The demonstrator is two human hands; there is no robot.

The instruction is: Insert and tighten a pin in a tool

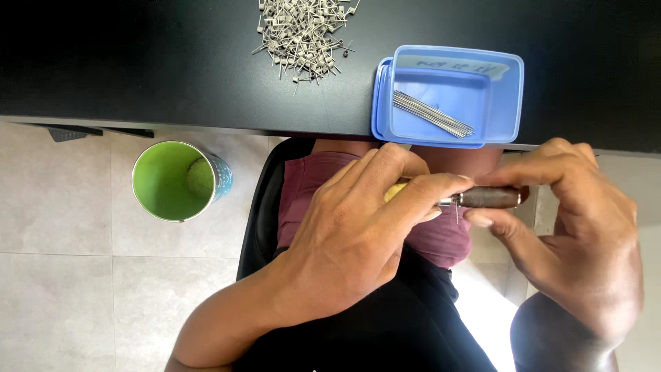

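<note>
My left hand (358,234) is closed around a small tool with a yellow handle (394,190), of which only a bit shows. My right hand (585,234) pinches a dark brown cylindrical holder (490,198) between thumb and fingers. A short metal tip (447,202) joins the two pieces, and a thin wire hangs down from it. Both hands meet over my lap, just below the edge of the black table (138,69).
A blue plastic box (502,83) with thin metal rods (432,114) sits at the table edge. A pile of small wire coils (303,31) lies farther back. A green cup (180,180) stands on the tiled floor at the left.
</note>
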